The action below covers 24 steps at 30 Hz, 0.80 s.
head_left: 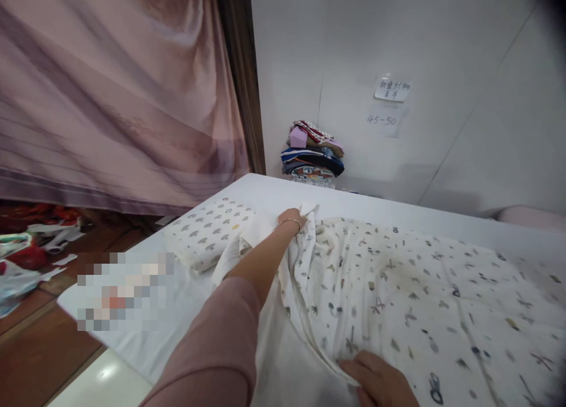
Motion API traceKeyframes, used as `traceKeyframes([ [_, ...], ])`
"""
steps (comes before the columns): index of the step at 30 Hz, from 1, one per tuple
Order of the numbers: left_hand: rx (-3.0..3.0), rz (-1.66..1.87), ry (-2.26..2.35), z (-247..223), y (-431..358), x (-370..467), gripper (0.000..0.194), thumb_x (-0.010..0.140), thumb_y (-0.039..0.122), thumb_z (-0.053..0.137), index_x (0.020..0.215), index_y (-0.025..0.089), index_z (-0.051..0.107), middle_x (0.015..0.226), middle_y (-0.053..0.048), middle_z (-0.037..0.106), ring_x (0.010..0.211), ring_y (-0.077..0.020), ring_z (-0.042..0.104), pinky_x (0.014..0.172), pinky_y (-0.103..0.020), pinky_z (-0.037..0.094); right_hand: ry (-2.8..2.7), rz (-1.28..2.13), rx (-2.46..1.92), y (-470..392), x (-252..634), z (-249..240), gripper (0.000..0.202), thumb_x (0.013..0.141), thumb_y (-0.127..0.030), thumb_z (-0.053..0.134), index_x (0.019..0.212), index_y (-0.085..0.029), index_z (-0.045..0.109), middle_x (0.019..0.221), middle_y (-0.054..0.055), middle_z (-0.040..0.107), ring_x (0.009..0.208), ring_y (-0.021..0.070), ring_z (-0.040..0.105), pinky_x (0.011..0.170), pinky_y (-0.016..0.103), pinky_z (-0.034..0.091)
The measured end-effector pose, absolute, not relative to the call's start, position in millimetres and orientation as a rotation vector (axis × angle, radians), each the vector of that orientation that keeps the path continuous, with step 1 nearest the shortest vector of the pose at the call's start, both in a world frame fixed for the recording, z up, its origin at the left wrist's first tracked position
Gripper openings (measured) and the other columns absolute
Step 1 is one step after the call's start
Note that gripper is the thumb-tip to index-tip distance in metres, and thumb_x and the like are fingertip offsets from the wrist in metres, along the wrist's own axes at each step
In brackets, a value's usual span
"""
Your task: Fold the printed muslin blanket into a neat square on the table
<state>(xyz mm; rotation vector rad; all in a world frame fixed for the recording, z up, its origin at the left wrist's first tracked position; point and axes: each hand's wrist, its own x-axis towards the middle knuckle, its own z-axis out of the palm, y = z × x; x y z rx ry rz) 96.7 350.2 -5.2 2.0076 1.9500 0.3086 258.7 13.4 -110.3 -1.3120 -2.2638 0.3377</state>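
On the pale wall point(292, 53) ahead of you, you can see two pieces of paper, one above the other. The lower sheet point(384, 121) reads "45-50" in dark handwritten figures, with the dash between the two numbers. Just above it, the upper sheet point(392, 89) carries two lines of handwritten Chinese characters, the first line longer than the second. Its first two characters look like "折叠", though you can't be sure of them at this size; the others are too small and blurred for you to read with certainty.
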Motion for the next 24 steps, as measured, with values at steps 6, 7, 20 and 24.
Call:
traceKeyframes([
  [6, 2.024, 0.473, 1.905, 3.4, 363.1, 75.0, 0.033, 0.083, 0.037, 0.042, 0.097, 0.016, 0.064, 0.098, -0.010, 0.065, 0.089, -0.0158, 0.059, 0.072, -0.022, 0.041, -2.258, 0.576, -1.406, 11.2, 255.7, -90.1, 0.037, 0.084, -0.017, 0.038, 0.116, -0.028, 0.052, 0.096, 0.005, 0.060, 0.084, 0.0150, 0.058, 0.073, 0.024, 0.047],
  [7, 2.028, 0.530, 1.891, 8.0, 362.2, 64.6, 0.035, 0.084, 0.039, 0.040, 0.096, 0.016, 0.064, 0.095, -0.009, 0.066, 0.085, -0.0146, 0.059, 0.070, -0.021, 0.040, -2.256, 0.598, -1.419, 10.7, 255.1, -89.4, 0.037, 0.084, -0.017, 0.037, 0.116, -0.028, 0.053, 0.096, 0.005, 0.060, 0.085, 0.0153, 0.058, 0.074, 0.025, 0.047],
  [20, 1.548, 0.554, 1.785, -41.1, 201.6, -33.7, 0.033, 0.075, 0.045, 0.051, 0.063, 0.015, 0.057, 0.060, -0.002, 0.063, 0.043, -0.0089, 0.053, 0.044, -0.019, 0.035, -2.210, 0.538, -1.437, 7.8, 252.1, -80.3, 0.034, 0.086, -0.022, 0.034, 0.111, -0.025, 0.057, 0.093, 0.005, 0.061, 0.083, 0.0166, 0.058, 0.070, 0.026, 0.047],
  [24, 1.070, 0.584, 1.445, -63.3, 155.1, -15.3, 0.025, 0.077, 0.039, 0.051, 0.082, 0.015, 0.056, 0.075, -0.004, 0.066, 0.041, -0.0092, 0.054, 0.033, -0.017, 0.025, -2.210, 0.445, -1.463, 6.8, 250.5, -83.5, 0.032, 0.084, -0.022, 0.036, 0.108, -0.025, 0.058, 0.092, 0.004, 0.061, 0.082, 0.0160, 0.058, 0.070, 0.025, 0.048],
])
